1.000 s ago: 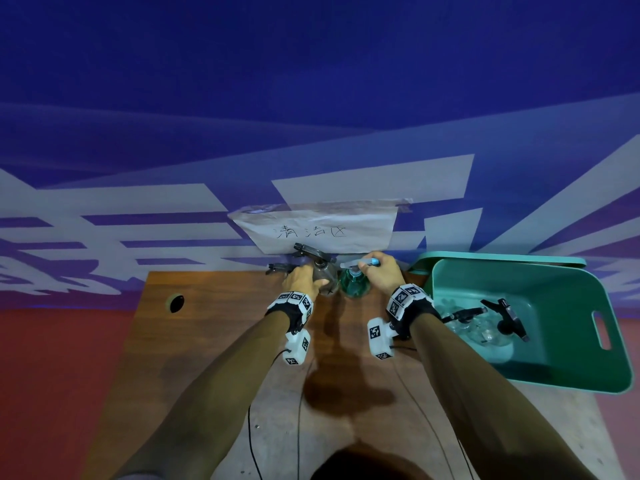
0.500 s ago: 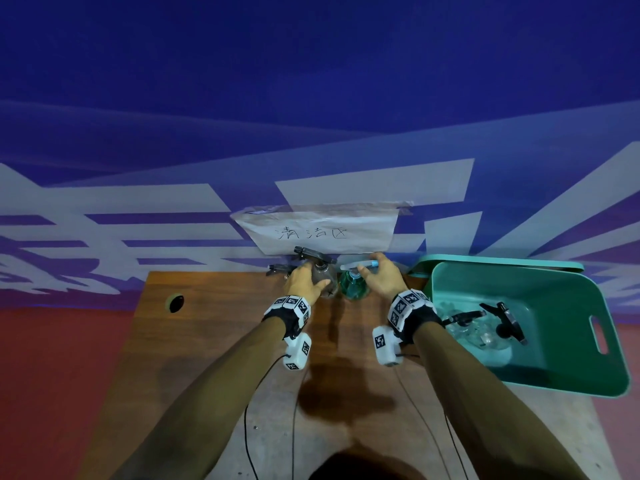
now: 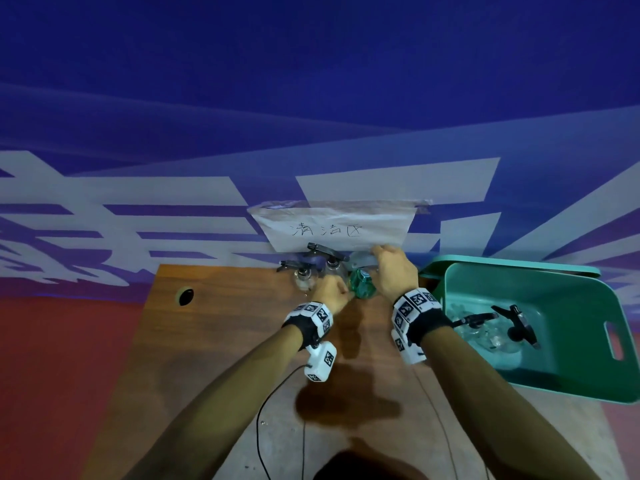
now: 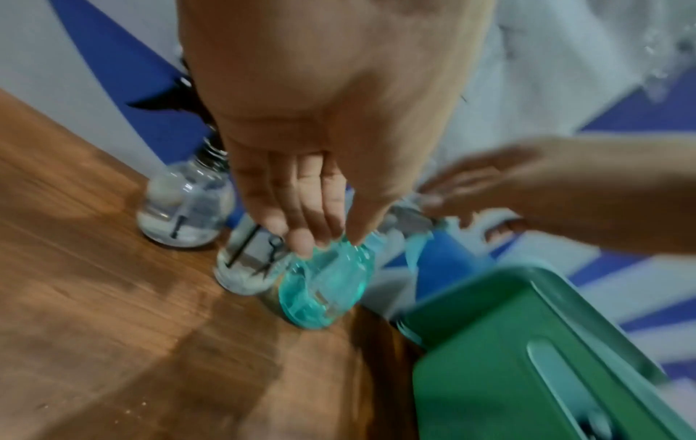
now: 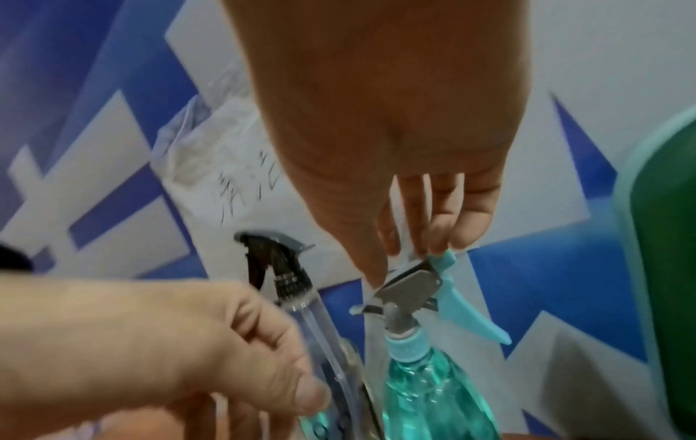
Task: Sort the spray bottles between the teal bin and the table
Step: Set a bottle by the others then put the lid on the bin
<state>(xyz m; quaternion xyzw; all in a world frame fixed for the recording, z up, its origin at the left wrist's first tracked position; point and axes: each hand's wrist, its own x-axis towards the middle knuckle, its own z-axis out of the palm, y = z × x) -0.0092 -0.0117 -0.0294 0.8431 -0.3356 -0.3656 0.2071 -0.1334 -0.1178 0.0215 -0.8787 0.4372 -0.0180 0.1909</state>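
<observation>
- Teal spray bottle (image 3: 362, 287) stands upright at the far edge of the wooden table (image 3: 221, 341), close against the blue-and-white wall, between a clear spray bottle with a black trigger head (image 3: 332, 263) and the teal bin (image 3: 585, 344).
- A second clear spray bottle (image 3: 303, 277) stands just left of the first; both are upright on the table.
- Right hand (image 3: 394, 275) reaches over the teal bottle's grey and light-blue trigger head (image 5: 421, 285), its extended fingertips (image 5: 440, 241) touching the top of that head; the fingers are fairly straight, not wrapped round it.
- Left hand (image 3: 330, 294) sits low at the bottle bodies, straight fingers (image 4: 305, 217) laid against the teal bottle's shoulder and the clear bottle beside it; no closed grasp shows.
- The teal bin rests on the table's right side, holding clear bottles with black trigger heads (image 3: 516, 325) lying down.
- A taped paper sign with handwriting (image 3: 332, 230) hangs on the wall behind the bottles.
</observation>
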